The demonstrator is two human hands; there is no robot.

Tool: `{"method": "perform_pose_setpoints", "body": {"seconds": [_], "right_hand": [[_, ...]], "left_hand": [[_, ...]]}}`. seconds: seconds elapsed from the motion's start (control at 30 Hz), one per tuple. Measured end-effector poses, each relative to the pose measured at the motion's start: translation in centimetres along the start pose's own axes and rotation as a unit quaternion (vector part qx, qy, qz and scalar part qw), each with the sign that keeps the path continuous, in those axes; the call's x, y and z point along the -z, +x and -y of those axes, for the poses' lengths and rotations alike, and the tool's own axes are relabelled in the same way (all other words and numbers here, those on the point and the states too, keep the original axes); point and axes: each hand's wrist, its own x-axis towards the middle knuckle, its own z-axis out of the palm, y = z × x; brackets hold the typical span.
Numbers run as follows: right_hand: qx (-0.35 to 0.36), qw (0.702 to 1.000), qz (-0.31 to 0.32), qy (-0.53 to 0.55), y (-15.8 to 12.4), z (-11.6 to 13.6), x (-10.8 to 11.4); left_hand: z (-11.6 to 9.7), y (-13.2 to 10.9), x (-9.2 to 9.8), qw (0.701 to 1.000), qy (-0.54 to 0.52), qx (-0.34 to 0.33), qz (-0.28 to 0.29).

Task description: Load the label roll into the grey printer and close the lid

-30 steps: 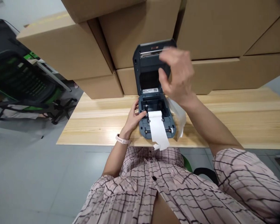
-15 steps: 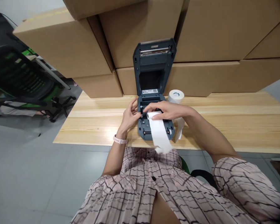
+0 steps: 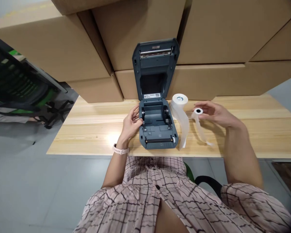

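Observation:
A dark grey label printer (image 3: pixel 157 127) stands on the table with its lid (image 3: pixel 155 69) raised. No roll sits between the two holders in its bay. My left hand (image 3: pixel 131 123) grips the printer's left side, the thumb on its rim and the fingers along the outside. Right of the printer, my right hand (image 3: pixel 213 113) is closed around a small white paper roll (image 3: pixel 198 111), standing on end with a strip trailing toward the front. Between this roll and the printer stands a larger white label roll (image 3: pixel 179 99), its loose strip reaching toward me.
Stacked cardboard boxes (image 3: pixel 206 35) line the back of the wooden table (image 3: pixel 252 129), right behind the lid. The table's front edge is near my lap. A black and green office chair (image 3: pixel 16 81) is on the floor to the left.
My right hand has lifted the small paper roll out of the printer and carried it right, past the larger roll. My left hand has stayed at the printer's left side.

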Motion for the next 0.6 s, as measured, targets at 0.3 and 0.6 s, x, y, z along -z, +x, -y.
{"method": "perform_pose_setpoints", "body": {"seconds": [0.3,0.6], "right_hand": [[0.005,0.998,0.063,-0.016,1.6,-2.5,0.2],[-0.016,0.992,0.103,-0.074,9.5,0.9,-2.0]], "left_hand": [[0.1,-0.1,0.2,1.0,0.005,0.005,-0.001],[0.2,0.0,0.3,1.0,-0.005,-0.007,0.022]]}}
